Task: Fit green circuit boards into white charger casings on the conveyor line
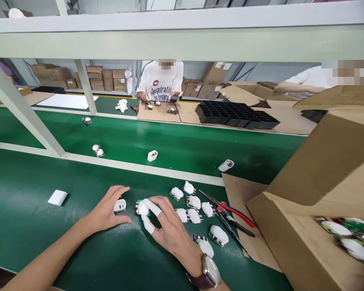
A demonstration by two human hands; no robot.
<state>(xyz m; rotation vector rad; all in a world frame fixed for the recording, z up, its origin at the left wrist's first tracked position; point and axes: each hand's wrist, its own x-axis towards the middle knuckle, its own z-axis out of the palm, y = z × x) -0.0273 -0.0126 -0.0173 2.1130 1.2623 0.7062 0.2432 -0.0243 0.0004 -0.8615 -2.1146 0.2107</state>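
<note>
My right hand [172, 228], with white finger cots on thumb and forefinger, pinches a small circuit board [142, 207] topped by a white blob. To its left, my left hand [104, 210] curves around a white plastic casing [120, 205], thumb and fingers spread apart. Two slots show on the casing's end, which faces my right hand. Whether the left palm touches it I cannot tell. Several more boards with white blobs [219, 235] lie on the green bench right of my right hand. A flat white piece [57, 197] lies farther left.
Red-handled pliers [236, 214] lie beside an open cardboard box [285, 238] holding more boards. Beyond a pale rail [145, 170], a green belt [188, 141] carries boards and white casings. Across it, a person [162, 81] works near black trays [233, 114]; another person is at right.
</note>
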